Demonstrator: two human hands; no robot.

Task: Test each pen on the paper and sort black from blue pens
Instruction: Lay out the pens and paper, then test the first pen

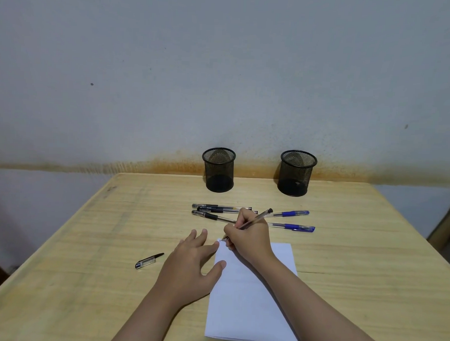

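My right hand [249, 235] grips an uncapped clear pen [260, 216], its tip touching the top left corner of the white paper [250, 304]. My left hand [192, 261] lies flat, fingers spread, pressing the paper's left edge. The pen's cap [148, 261] lies on the table to the left. Behind my hands lie three black-grip pens [212, 210] and two blue-grip pens [293, 220]. Two black mesh cups stand at the back, the left cup [219, 170] and the right cup [296, 173]; I see no pens in them.
The wooden table [88, 255] runs back to a grey wall. The table's left and right edges are in view. A brown object [443, 229] stands off the right side.
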